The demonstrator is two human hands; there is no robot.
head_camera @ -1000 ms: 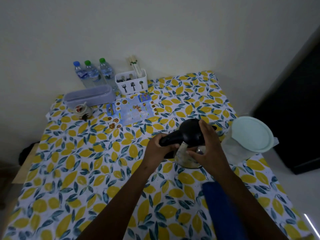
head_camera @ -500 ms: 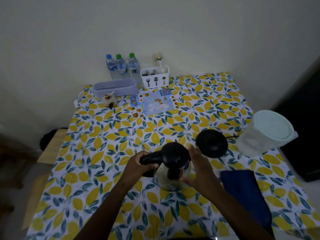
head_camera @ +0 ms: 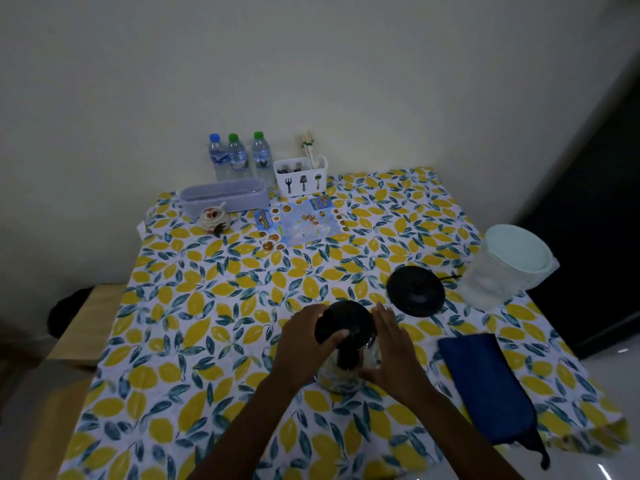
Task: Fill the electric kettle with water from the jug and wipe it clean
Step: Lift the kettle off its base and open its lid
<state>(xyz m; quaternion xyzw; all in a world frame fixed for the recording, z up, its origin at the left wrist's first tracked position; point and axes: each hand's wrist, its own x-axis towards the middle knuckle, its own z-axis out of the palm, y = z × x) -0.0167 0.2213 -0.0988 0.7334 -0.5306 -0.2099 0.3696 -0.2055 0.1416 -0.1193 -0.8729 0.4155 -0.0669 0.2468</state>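
The electric kettle (head_camera: 346,344), glass-bodied with a black lid and handle, stands on the lemon-print tablecloth near the front middle. My left hand (head_camera: 304,344) grips its black handle and lid from the left. My right hand (head_camera: 391,355) lies flat against the kettle's right side and base. The black round kettle base (head_camera: 415,290) sits bare just behind and to the right, its cord running right. The clear water jug (head_camera: 498,271) with a pale green lid stands at the right edge. A dark blue cloth (head_camera: 485,389) lies folded at the front right.
At the back by the wall stand three water bottles (head_camera: 237,157), a white cutlery holder (head_camera: 300,176), a lilac lidded box (head_camera: 225,197), a small ceramic jar (head_camera: 213,219) and a picture sheet (head_camera: 299,223). The table (head_camera: 207,323) drops off at left and right.
The kettle has come off its black base and moved toward me and to the left, carried in both hands; the base now shows bare. The view has also shifted back.
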